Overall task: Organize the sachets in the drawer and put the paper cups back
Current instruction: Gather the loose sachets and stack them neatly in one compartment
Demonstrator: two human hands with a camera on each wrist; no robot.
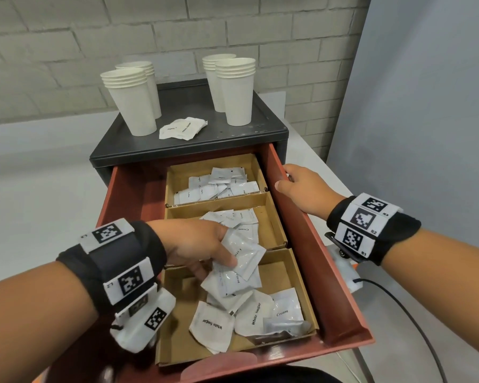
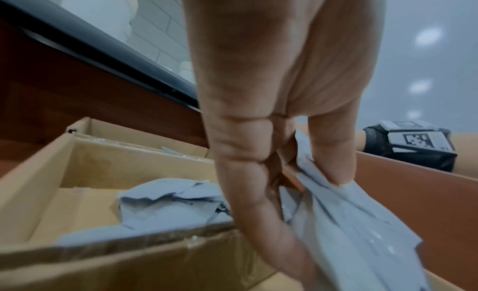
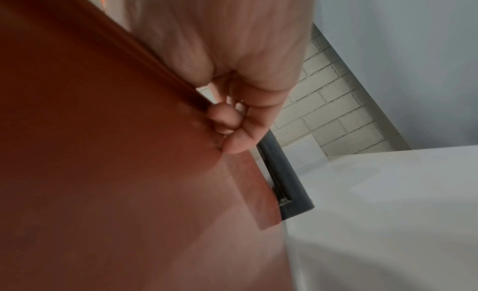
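Left hand [image 1: 197, 246] pinches a bunch of sachets [image 1: 239, 261] between thumb and fingers, held just above the divider between the mid box [image 1: 274, 230] and the near box [image 1: 302, 288] in the drawer [image 1: 310, 244]. Right hand [image 1: 302, 193] curls over the drawer's 3 o'clock wall, steadying it.

Judgement: the step is sorting by type. The bunch reads "Cream", so it likely goes to the mid box at 12 o'clock of the hand, which already shows a "Cream" packet. Best kept pinched tight and level, the slick packets fan out and could slip; lower into the box before letting go.

Writing: near box has "White Sugar" twice and one "Cream", so it is mixed. Far box [image 1: 177, 172] packets read "Coffee", small. Loose packets [image 1: 181, 128] on the cabinet top [image 1: 260, 114] read "White Sugar".

Cups [image 1: 133, 100] stand in four stacks on top, at 11 and 1 o'clock, not yet put back.
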